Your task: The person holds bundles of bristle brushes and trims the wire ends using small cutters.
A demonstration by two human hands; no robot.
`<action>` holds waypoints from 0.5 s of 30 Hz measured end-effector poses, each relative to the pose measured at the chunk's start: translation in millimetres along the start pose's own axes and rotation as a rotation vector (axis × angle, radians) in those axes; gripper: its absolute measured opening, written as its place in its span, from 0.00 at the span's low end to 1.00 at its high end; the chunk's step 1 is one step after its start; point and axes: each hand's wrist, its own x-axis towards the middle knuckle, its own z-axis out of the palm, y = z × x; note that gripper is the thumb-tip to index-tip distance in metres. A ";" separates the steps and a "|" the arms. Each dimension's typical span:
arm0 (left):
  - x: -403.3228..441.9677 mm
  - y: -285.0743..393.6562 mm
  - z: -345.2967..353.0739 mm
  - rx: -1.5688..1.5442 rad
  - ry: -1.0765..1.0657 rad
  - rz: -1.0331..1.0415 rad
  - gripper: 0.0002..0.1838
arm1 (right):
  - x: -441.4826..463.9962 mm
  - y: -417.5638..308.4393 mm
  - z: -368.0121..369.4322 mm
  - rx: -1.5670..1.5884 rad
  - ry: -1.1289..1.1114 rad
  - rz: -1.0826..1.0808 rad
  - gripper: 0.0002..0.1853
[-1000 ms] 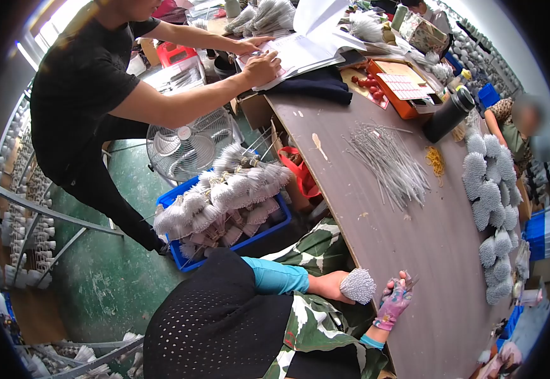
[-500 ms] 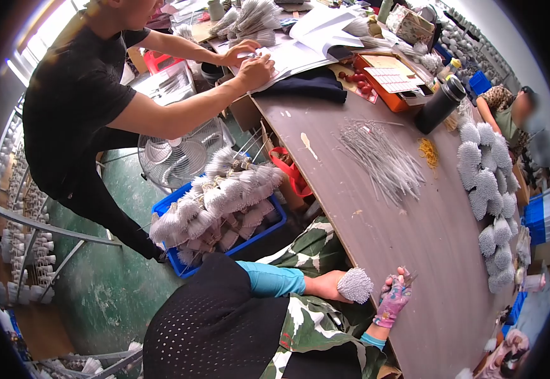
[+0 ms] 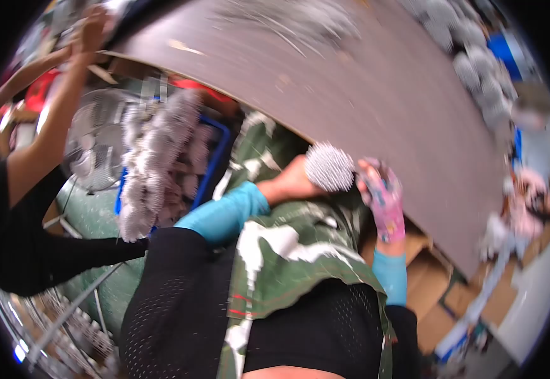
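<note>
My left hand [image 3: 292, 180], bare below a turquoise sleeve, is closed round a dense bundle of thin stems [image 3: 329, 167]. The bundle's rounded head of pale grey-white tips faces up, and its stems are hidden. Just to the right, beside the table edge, is my right hand [image 3: 383, 196] in a pink patterned glove with the fingertips bare. Its fingers are curled in toward the bundle, apart from it by a small gap. Motion blur hides what the right fingers hold.
The brown table [image 3: 388, 107] bears loose pale stems [image 3: 287, 19] and finished-looking bundles [image 3: 477, 76] along its far right side. A blue crate [image 3: 215, 161] full of bundles [image 3: 158, 158] stands left, near a floor fan [image 3: 95, 136]. Another person's arm [image 3: 54, 126] is at upper left. Cardboard boxes [image 3: 423, 278] lie below right.
The view has swung downward and turned. My right hand has come to the bundle's side with its fingers facing it; before, it was over the table edge with a thin pointed thing at its fingertips.
</note>
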 end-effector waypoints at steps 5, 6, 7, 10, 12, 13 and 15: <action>-1.3 23.3 -17.2 0.085 -0.126 -0.149 0.28 | -14.1 10.9 -6.7 0.002 -0.060 -0.017 0.11; -1.9 23.6 -17.1 0.053 -0.128 -0.190 0.29 | -16.2 11.5 -6.5 -0.003 -0.050 -0.017 0.11; -2.1 24.5 -18.0 0.055 -0.133 -0.193 0.29 | -17.1 12.0 -5.5 -0.007 -0.045 -0.019 0.11; -2.5 26.4 -18.3 -0.015 -0.138 -0.235 0.28 | -20.4 8.9 -3.9 -0.004 -0.057 -0.004 0.12; -2.1 26.0 -17.7 0.045 -0.143 -0.220 0.27 | -21.2 7.9 -2.0 -0.022 -0.045 -0.002 0.12; -1.8 26.3 -17.9 0.042 -0.144 -0.223 0.27 | -21.8 7.3 -1.5 -0.042 -0.035 -0.003 0.13; -2.0 26.8 -18.4 0.021 -0.117 -0.179 0.26 | -24.4 1.5 -3.8 -0.022 -0.075 0.050 0.14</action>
